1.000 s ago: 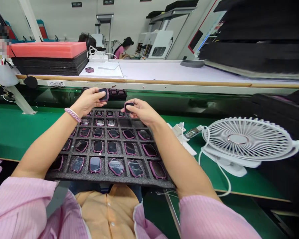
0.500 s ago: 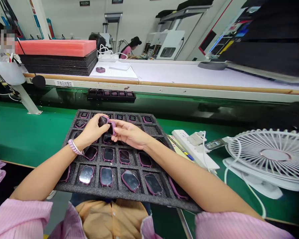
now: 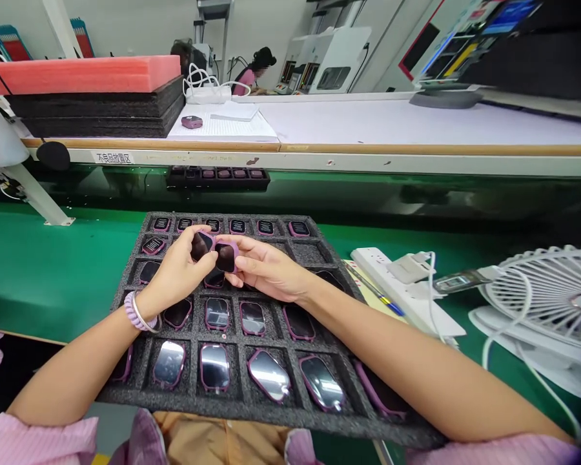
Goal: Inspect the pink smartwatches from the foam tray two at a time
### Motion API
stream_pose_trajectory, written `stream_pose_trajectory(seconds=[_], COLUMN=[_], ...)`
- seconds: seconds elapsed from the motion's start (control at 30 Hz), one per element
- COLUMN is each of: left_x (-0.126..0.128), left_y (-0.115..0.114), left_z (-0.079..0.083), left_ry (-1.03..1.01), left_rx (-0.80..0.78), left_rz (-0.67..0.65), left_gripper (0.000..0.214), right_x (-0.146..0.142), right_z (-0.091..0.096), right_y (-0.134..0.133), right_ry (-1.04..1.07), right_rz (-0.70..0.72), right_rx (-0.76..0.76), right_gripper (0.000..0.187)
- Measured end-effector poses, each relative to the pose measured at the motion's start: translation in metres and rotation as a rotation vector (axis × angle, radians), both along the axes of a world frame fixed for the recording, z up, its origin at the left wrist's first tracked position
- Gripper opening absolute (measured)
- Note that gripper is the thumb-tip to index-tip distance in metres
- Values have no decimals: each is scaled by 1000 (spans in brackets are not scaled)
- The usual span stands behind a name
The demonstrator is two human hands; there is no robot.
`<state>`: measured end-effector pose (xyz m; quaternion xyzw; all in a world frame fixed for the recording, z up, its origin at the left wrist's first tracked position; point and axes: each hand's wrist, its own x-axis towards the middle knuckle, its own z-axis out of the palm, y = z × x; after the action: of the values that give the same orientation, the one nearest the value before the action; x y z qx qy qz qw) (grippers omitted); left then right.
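My left hand [image 3: 183, 265] pinches a purple-framed, dark-faced smartwatch case [image 3: 202, 244] between thumb and fingers. A second smartwatch case [image 3: 225, 257] is in my right hand [image 3: 264, 268], its dark face turned toward me. Their edges sit close together, and I cannot tell whether they touch. Both hands are over a grey foam tray [image 3: 271, 421] with square pockets. Several watch cases lie in the pockets, among them a shiny one [image 3: 215, 367] in the near row. Cases in the far row carry white markings on their faces. My forearms and hands hide some pockets.
Right of the tray lie a white power strip [image 3: 401, 294], a blue pen [image 3: 392, 305] and a white fan [image 3: 556, 310]. Behind, a raised shelf holds red foam [image 3: 91, 74] over black foam sheets, papers and one watch case [image 3: 192, 122]. A person sits farther back.
The case in my right hand has turned from nearly edge-on to show its dark face. My view has shifted slightly left and down, closer to the tray.
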<state>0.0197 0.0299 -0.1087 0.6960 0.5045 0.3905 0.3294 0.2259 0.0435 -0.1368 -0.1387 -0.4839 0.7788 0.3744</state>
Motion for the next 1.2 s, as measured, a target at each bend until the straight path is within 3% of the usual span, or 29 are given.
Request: stream_pose_trajectory(seconds=[0.23, 0.53, 0.83, 1.2], left_x=[3, 5, 3, 2], left_y=[-6, -10, -8, -8], left_z=[2, 7, 1, 3], left_ry=[-3, 19, -21, -17], left_rx=[54, 115, 118, 142], left_rz=[7, 56, 49, 35], left_gripper=[59, 59, 60, 48], right_x=[4, 4, 4, 4], right_z=[0, 2, 2, 3], right_y=[0, 0, 0, -1], right_ry=[13, 35, 9, 4], right_rz=[31, 41, 8, 11], right_rx=[-59, -37, -38, -23], right_gripper=[55, 51, 56, 57])
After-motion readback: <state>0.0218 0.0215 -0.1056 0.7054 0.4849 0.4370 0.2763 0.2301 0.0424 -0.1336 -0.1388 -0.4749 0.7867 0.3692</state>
